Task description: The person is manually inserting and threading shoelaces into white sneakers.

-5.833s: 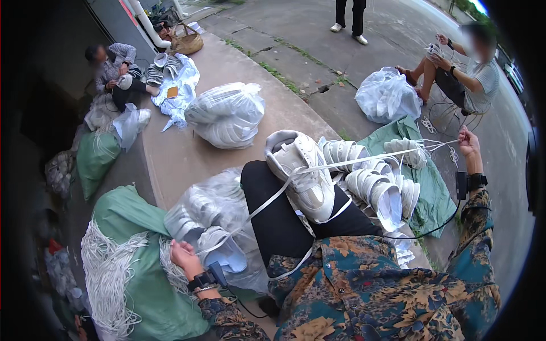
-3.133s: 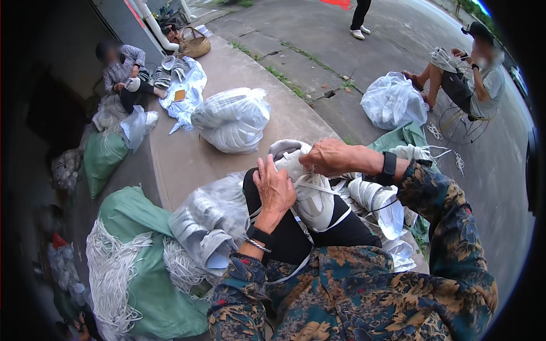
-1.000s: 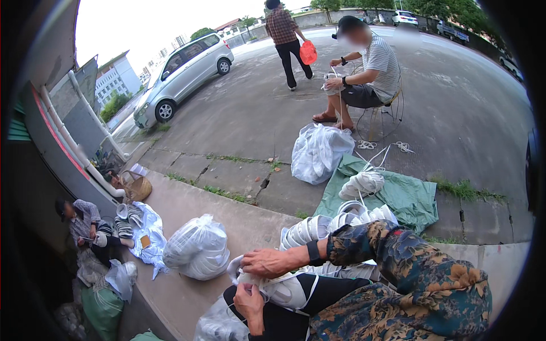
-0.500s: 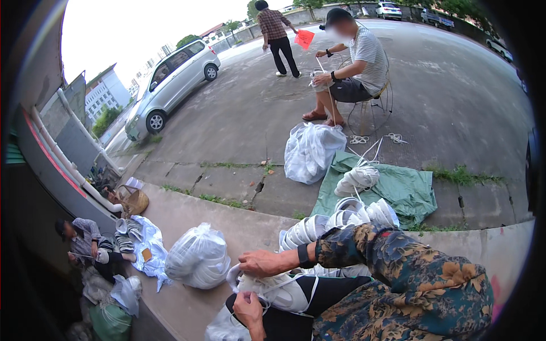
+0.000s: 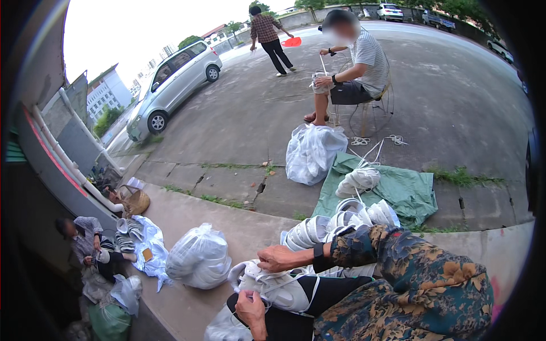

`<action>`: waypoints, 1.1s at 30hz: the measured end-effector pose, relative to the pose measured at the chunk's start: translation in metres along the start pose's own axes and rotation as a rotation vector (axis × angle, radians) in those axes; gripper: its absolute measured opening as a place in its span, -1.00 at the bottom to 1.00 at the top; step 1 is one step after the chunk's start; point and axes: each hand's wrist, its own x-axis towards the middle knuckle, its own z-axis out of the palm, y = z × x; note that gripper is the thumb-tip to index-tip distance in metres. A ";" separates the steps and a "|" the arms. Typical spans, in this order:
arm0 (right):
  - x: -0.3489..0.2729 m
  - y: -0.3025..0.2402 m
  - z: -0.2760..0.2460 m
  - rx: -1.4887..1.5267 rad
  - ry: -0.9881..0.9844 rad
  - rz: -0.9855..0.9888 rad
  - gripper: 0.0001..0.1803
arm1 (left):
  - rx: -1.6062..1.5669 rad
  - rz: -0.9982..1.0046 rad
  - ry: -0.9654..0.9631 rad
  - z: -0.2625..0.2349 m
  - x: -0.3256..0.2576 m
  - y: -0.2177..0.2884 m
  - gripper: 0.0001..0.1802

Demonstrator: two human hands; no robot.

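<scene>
Markings on your white sneaker (image 5: 288,296) too small to read. It lies across your black-trousered lap, toe to the right. Left hand (image 5: 251,310) is at its near side, fingers curled; right hand (image 5: 277,258) at the lacing, fingers bent — can't tell whether either pinches the white lace (image 5: 311,294).

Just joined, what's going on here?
A white shoe rests on the wearer's black trousers. The left hand and right hand are both at its laced upper; their exact grip is hard to make out. More shoes lie close by. A seated co-worker holds another shoe.
</scene>
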 end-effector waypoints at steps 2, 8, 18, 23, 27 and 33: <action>-0.007 0.014 -0.004 -0.083 0.001 -0.028 -0.60 | -0.017 0.008 0.001 0.001 -0.001 -0.003 -0.84; -0.026 0.017 -0.010 0.383 -0.354 0.373 -0.45 | -0.039 -0.005 -0.013 -0.004 0.000 0.004 -0.83; -0.022 0.041 0.023 1.006 -0.180 0.737 -0.81 | -0.046 -0.002 -0.021 -0.003 0.000 0.003 -0.83; -0.024 0.056 0.025 0.909 -0.267 0.714 -0.88 | -0.071 0.005 -0.022 -0.003 -0.002 0.004 -0.83; -0.028 0.056 0.030 0.850 -0.306 0.666 -0.88 | -0.061 -0.002 -0.013 -0.004 -0.002 0.004 -0.83; -0.034 0.061 0.033 0.712 -0.357 0.561 -0.88 | -0.073 0.003 -0.010 0.000 -0.001 0.000 -0.83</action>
